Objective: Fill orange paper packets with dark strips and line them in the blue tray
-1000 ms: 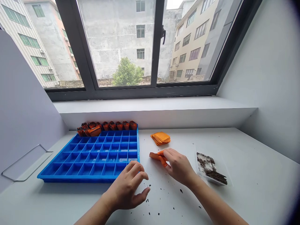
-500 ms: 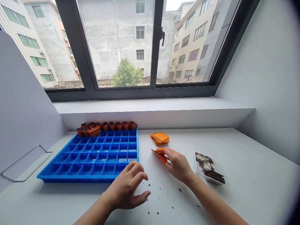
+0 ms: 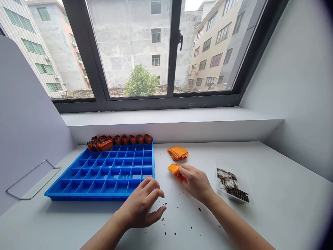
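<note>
While right hand (image 3: 195, 181) holds one packet (image 3: 172, 167), stack (image 3: 178, 152) nearby.

The right hand (image 3: 195, 182) hides part of a small, thin orange piece (image 3: 172, 168); the left hand (image 3: 142, 204) covers the near right corner of the blue plastic compartment tray (image 3: 100, 195). The bottom edge cuts off both bare forearms (image 3: 105, 229). Scattered dark flecks (image 3: 199, 209) are too small to identify.

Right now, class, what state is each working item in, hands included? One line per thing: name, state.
Left hand: open, fingers bent, holding nothing.
Right hand: closed on an orange piece.
Orange piece: held, partly hidden.
Orange stack: piled, edges staggered.
Blue tray: flat on the table.
Tray packets: bunched along its far side.
Clear container: holding dark pieces and crumbs.
Dark pieces: stacked, overlapping.
Dark flecks: scattered.
</note>
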`<state>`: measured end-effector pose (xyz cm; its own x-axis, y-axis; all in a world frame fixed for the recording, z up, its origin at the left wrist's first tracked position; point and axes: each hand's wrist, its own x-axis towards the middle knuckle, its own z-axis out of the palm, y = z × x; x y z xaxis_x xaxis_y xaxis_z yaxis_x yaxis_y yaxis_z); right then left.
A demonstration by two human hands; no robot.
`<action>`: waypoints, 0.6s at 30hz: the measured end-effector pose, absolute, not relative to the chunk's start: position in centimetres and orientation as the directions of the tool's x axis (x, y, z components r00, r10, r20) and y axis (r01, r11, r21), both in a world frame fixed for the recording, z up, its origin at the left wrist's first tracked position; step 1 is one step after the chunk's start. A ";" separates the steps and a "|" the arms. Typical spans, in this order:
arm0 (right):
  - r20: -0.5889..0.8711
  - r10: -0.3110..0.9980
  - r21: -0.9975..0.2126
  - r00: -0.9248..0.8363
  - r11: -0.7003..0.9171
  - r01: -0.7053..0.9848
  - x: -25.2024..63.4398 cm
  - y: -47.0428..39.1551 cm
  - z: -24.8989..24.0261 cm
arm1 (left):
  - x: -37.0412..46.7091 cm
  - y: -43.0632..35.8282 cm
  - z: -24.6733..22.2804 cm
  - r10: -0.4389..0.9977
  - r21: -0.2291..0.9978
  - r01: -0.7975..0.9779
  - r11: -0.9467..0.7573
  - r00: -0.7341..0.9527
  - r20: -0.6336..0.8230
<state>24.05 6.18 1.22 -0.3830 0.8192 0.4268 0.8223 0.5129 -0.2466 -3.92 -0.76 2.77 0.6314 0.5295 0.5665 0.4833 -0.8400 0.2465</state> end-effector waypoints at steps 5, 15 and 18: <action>0.320 0.851 -0.352 -0.415 0.514 0.782 24.1 6.5 0.6 | -3.9 -0.9 2.9 0.532 0.238 0.491 -0.838 0.639 0.555; 0.667 0.636 -0.363 -0.388 0.732 0.577 23.2 4.9 2.7 | -3.5 -1.0 2.8 0.548 0.253 0.527 -0.812 0.534 0.644; 0.688 0.660 -0.543 -0.301 0.744 0.389 22.0 3.5 2.9 | -3.4 -1.1 2.9 0.566 0.274 0.554 -0.786 0.467 0.679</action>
<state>21.96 3.54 2.92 -0.3008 0.6599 0.6885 0.3890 0.7440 -0.5433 -3.42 -1.05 2.87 0.4674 0.5660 0.6791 0.5540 -0.7862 0.2739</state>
